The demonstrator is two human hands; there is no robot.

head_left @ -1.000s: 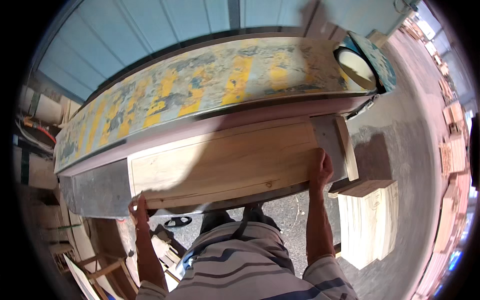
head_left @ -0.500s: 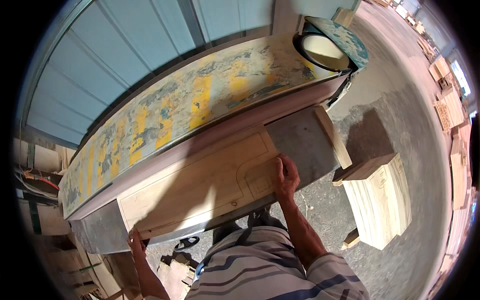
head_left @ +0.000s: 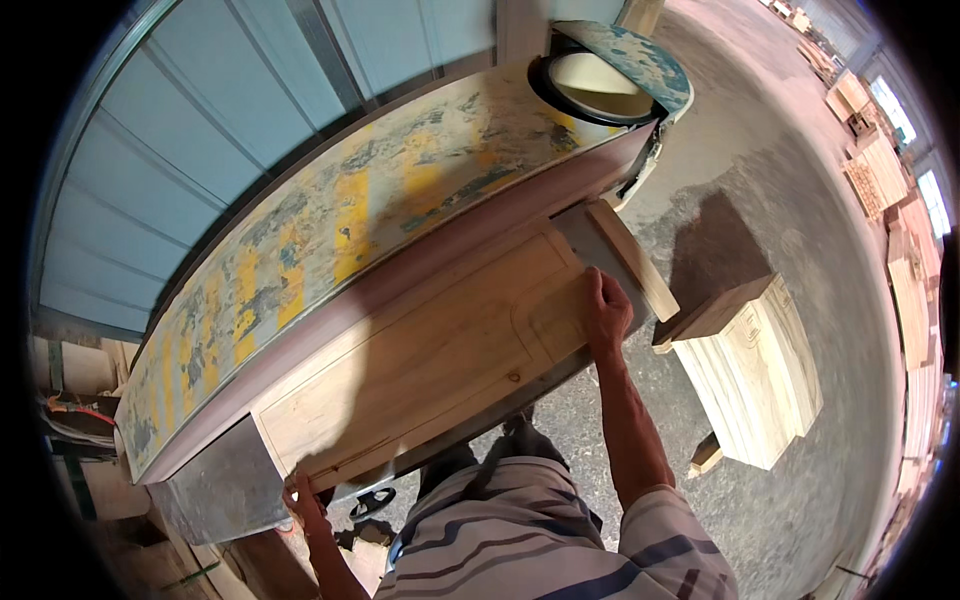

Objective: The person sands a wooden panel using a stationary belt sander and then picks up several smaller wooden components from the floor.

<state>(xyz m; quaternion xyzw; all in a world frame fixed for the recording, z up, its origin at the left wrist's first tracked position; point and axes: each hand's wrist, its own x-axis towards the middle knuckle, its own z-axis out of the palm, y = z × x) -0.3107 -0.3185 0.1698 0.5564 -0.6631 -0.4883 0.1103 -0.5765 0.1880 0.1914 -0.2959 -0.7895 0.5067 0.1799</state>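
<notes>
A flat wooden panel (head_left: pixel 420 350) with routed grooves and a small knot lies on the grey metal table of a long belt sander (head_left: pixel 300 260). Its far long edge runs along the brownish-pink sanding belt (head_left: pixel 420 270); whether they touch, I cannot tell. My left hand (head_left: pixel 306 503) is closed on the panel's near left corner, thumb on top. At the near right end, my right hand (head_left: pixel 606 312) grips the panel with curled fingers. Just beyond the panel's right end, a wooden strip (head_left: pixel 632 258) lies across the table.
A stack of pale boards (head_left: pixel 755 375) stands on the floor to the right. A round opening (head_left: pixel 600 88) sits at the sander's far right end. Blue-green wall panels (head_left: pixel 220 100) rise behind the machine. Cables (head_left: pixel 80 412) hang at the left; more timber piles (head_left: pixel 880 175) lie far right.
The panel has slid right along the table with both hands on it, narrowing the space to the wooden strip. The whole view has also shifted a little.
</notes>
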